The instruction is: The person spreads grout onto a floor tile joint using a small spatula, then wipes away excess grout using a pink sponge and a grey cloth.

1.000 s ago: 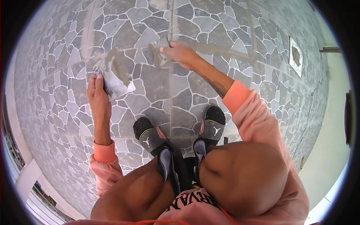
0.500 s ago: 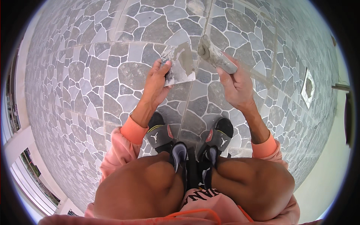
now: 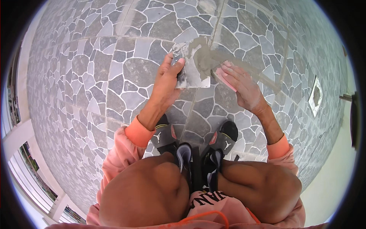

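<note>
My left hand (image 3: pixel 169 76) grips a flat metal plate (image 3: pixel 185 80) smeared with wet grey mortar (image 3: pixel 202 57), thumb on its top. Just to the right, my right hand (image 3: pixel 240 82) is closed on a flat scraper (image 3: pixel 225 79), whose pinkish side shows under my fingers and whose near end touches or nearly touches the mortar on the plate; its far part is hard to make out.
I squat on a grey stone-patterned tiled floor (image 3: pixel 87 68), my sandalled feet (image 3: pixel 223 135) below my hands. A square floor drain (image 3: pixel 315 93) lies at right, a pale wall (image 3: pixel 329 175) beyond it. A white railing (image 3: pixel 23 133) runs along the left.
The plate has moved right from the left side toward the middle. The scraper has turned over and come down beside the plate's mortar, my right fingers now on top of it.
</note>
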The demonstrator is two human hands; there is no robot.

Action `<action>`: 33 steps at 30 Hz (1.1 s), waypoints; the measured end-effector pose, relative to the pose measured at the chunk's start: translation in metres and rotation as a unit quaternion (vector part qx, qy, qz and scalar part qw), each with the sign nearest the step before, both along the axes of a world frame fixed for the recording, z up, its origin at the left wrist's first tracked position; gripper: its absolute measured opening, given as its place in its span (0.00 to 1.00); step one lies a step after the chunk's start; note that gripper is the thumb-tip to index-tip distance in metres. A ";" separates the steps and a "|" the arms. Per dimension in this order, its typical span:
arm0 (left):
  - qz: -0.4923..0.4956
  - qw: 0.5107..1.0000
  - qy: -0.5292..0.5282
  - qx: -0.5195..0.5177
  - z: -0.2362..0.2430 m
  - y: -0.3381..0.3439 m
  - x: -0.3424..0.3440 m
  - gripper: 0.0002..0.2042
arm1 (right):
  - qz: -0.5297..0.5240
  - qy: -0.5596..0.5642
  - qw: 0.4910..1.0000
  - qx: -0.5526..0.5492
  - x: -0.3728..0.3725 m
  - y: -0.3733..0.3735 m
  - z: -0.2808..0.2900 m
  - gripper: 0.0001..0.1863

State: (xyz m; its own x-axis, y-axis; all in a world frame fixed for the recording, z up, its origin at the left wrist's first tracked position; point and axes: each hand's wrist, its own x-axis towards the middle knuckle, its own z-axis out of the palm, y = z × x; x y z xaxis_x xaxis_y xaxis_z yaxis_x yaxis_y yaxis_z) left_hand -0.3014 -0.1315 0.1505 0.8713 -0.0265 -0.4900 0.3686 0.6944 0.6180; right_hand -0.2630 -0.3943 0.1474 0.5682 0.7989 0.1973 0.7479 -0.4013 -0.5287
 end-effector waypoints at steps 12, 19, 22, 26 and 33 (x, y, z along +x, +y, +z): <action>-0.016 0.991 -0.043 0.122 0.001 0.034 0.007 0.15 | -0.046 -0.085 0.990 -0.103 0.089 0.005 -0.053 0.20; -0.006 0.991 -0.046 0.128 -0.007 0.024 0.010 0.18 | -0.142 -0.039 0.970 -0.191 0.068 0.031 -0.093 0.19; 0.022 0.988 -0.021 0.149 -0.006 0.044 0.005 0.18 | -0.006 0.109 0.978 -0.180 0.038 0.051 -0.085 0.19; 0.004 0.991 -0.017 0.134 -0.013 0.045 0.007 0.19 | -0.272 0.144 0.946 -0.099 0.018 -0.004 -0.046 0.15; -0.008 0.986 -0.003 0.167 -0.018 0.053 0.014 0.27 | -0.568 -0.048 0.799 -0.189 -0.005 -0.195 -0.108 0.07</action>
